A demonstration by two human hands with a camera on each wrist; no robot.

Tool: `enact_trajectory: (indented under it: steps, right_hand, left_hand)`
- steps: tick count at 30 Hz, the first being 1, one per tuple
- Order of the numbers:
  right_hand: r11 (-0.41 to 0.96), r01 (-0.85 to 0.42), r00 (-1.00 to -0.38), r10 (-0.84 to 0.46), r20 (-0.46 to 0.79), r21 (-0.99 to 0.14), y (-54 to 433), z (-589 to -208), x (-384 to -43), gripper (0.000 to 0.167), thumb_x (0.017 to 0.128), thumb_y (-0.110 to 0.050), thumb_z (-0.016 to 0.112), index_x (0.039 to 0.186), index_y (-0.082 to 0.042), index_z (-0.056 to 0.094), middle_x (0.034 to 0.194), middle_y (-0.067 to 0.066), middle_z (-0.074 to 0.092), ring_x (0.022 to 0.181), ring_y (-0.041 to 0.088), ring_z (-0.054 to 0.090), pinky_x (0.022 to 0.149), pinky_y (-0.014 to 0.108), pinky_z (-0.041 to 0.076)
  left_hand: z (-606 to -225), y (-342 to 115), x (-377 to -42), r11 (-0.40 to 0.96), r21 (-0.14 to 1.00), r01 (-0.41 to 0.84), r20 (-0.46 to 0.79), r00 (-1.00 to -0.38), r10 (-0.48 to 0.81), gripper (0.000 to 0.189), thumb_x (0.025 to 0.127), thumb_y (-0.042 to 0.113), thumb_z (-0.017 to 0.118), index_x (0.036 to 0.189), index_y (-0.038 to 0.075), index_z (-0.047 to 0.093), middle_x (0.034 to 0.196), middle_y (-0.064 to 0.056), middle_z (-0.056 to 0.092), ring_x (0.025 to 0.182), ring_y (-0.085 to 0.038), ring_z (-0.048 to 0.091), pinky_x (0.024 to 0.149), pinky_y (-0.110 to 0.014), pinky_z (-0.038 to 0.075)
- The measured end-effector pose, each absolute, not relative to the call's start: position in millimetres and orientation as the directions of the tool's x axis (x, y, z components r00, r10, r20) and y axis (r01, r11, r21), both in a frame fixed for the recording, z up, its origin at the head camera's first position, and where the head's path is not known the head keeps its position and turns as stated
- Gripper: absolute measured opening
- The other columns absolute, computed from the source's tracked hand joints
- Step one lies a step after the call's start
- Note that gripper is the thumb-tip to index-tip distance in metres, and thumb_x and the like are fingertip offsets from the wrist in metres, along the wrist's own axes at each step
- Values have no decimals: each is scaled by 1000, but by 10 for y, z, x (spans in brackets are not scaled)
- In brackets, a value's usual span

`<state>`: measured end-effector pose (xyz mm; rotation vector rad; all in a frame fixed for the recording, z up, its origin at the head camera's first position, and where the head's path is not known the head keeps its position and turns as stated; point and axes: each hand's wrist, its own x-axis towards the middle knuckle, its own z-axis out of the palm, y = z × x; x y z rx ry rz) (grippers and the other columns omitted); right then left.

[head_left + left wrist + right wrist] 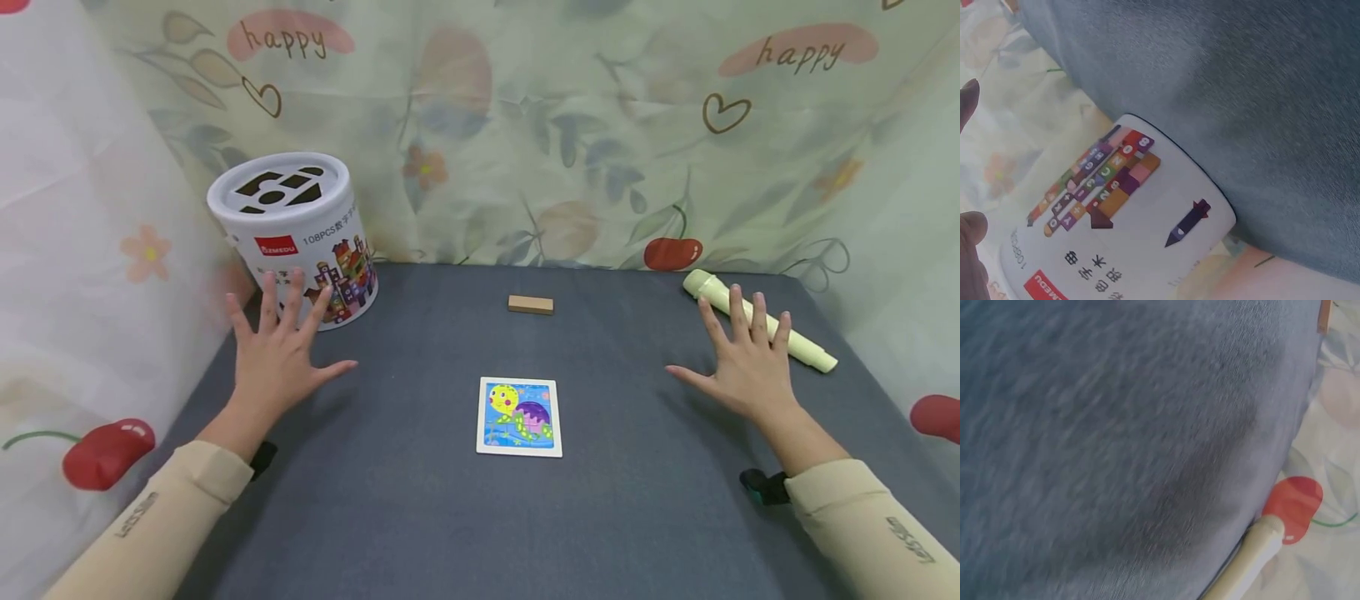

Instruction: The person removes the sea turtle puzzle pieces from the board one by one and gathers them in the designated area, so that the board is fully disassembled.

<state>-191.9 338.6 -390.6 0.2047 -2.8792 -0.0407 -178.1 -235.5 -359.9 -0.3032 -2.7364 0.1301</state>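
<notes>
My left hand (279,358) is held over the table with its fingers spread, in front of a white block bucket (300,242) that has a lid with shaped holes. It holds nothing. On the other side, my right hand (750,367) is spread the same way and also holds nothing, overlapping a pale yellow flashlight-shaped tube (810,350) in the head view. Between the hands lies a square white-framed picture puzzle (519,417) showing a turtle. Behind it rests a small wooden block (531,305). The bucket's printed side (1129,231) fills much of the left wrist view.
A dark grey cloth (420,517) covers the table. Patterned curtains (525,167) hang along the back and both sides, close to the bucket and the tube. The tube (1247,559) lies near the table's edge in the right wrist view.
</notes>
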Motion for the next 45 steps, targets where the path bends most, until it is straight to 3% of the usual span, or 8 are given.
enact_trajectory:
  steps: [4,20,27,31,35,45]
  right_hand:
    - [989,-147,-956,-150,251,31,3299,-3926,-1962,107,74,-69,57,150,-29,-6,156,11,-19,142,36,-18,108,64,-11]
    - [967,-243,-932,-254,259,76,2701,-3987,-2224,107,72,-68,60,151,-26,3,157,12,-10,143,37,-11,109,65,-1]
    - [962,-268,-931,-274,242,59,2480,-3987,-2298,106,73,-71,56,151,-26,1,157,11,-12,143,34,-17,111,61,-9]
    - [963,-271,-937,-265,228,7,2349,-3977,-2327,106,73,-72,56,151,-27,0,157,12,-11,143,35,-16,110,61,-9]
    - [964,-249,-955,-229,187,-90,2221,-3973,-2348,106,74,-74,54,151,-28,-3,157,11,-15,143,37,-14,110,62,-8]
    - [915,-200,-980,-192,56,-350,1872,-3968,-2362,108,76,-75,50,150,-25,-11,156,12,-17,142,37,-16,111,62,-6]
  left_hand:
    - [-3615,-2284,-1802,972,-127,198,349,-908,230,106,69,68,65,151,21,16,157,-10,-12,143,-36,-16,106,-66,-13]
    - [-3667,-1915,-1934,955,-106,276,390,-872,296,104,69,70,64,150,22,20,157,-5,-16,143,-36,-12,105,-67,-11]
    - [-3682,-1804,-1950,954,-116,276,356,-885,299,103,70,72,61,151,23,18,157,-7,-16,142,-35,-19,103,-71,-7]
    - [-3718,-1711,-1958,947,-113,299,297,-900,320,104,71,72,59,151,24,14,157,-9,-16,140,-33,-26,103,-72,-6]
    - [-3748,-1576,-1954,937,-67,342,244,-905,347,105,70,68,65,151,25,13,157,-9,-16,140,-36,-24,103,-73,-4]
    - [-3814,-1170,-1895,890,164,425,80,-905,417,101,70,51,76,150,27,20,158,-9,-9,143,-38,-14,102,-73,-1]
